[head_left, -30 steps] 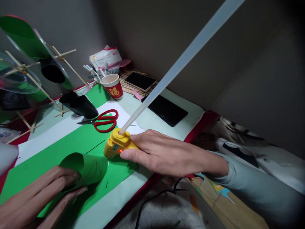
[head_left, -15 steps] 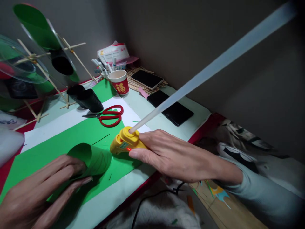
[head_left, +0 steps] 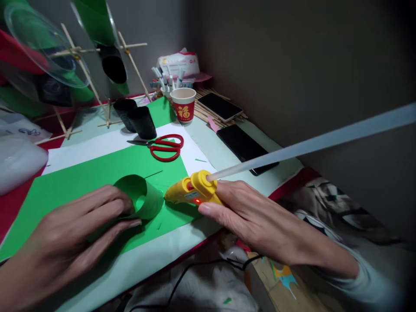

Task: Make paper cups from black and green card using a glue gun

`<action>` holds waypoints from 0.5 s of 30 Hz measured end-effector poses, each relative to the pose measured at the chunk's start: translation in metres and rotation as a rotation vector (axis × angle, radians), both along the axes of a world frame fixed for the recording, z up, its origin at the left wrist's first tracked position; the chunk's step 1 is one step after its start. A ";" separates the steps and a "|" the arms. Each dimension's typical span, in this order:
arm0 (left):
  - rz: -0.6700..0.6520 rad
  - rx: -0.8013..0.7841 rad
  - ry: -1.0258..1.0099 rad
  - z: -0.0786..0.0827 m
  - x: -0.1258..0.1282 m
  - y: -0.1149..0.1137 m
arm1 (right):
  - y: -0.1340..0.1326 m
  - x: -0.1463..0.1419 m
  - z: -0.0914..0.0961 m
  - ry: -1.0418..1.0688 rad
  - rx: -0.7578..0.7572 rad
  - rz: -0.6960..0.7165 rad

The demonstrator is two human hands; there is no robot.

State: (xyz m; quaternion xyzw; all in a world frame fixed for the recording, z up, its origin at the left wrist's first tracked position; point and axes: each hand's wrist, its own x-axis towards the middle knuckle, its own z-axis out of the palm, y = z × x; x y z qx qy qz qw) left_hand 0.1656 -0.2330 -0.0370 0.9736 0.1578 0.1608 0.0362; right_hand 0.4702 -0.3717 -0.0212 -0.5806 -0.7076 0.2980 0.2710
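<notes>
My left hand (head_left: 94,225) pinches the near edge of a rolled green paper tube (head_left: 149,201), thumb outside and fingers at its opening. The tube lies on its side on a green paper sheet (head_left: 97,173). In my right hand (head_left: 250,216) is a yellow hot glue gun (head_left: 195,188) with a lit red light. A long translucent glue stick (head_left: 292,147) sticks out of its back. The gun's nozzle is at the tube's far end, close to the green sheet; whether it touches the paper I cannot tell. My right fingers around the handle are mostly hidden.
Red-handled scissors (head_left: 165,147) lie on the paper beyond the tube. Behind them stand two black tubes (head_left: 141,121) and a red paper cup (head_left: 183,106). A black phone (head_left: 240,145) lies at right. A wooden stick frame (head_left: 87,78) rises at left. A black cable (head_left: 195,264) hangs below the table edge.
The view has shifted, so most things appear further right. The glue stick now slants lower, as the gun has tilted. Both hands keep their hold on the tube and the gun.
</notes>
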 end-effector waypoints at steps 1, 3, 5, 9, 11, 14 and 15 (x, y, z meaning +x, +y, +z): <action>-0.008 0.010 -0.017 0.001 0.003 -0.001 | -0.002 -0.001 0.000 0.003 -0.005 -0.011; -0.016 0.006 -0.057 0.005 0.011 -0.004 | -0.004 -0.003 0.000 0.000 -0.007 -0.036; -0.012 -0.004 -0.079 0.009 0.018 -0.005 | -0.007 -0.004 -0.001 -0.010 0.014 -0.047; -0.069 0.011 -0.083 0.011 0.026 -0.005 | -0.011 -0.006 -0.002 -0.013 0.105 -0.032; -0.089 0.020 -0.088 0.011 0.026 -0.004 | -0.012 -0.007 -0.002 -0.022 0.142 -0.031; -0.072 0.028 -0.072 0.009 0.024 -0.004 | -0.012 -0.009 0.000 -0.065 0.149 -0.017; -0.061 0.033 -0.061 0.008 0.022 -0.004 | -0.012 -0.010 0.000 -0.079 0.147 -0.019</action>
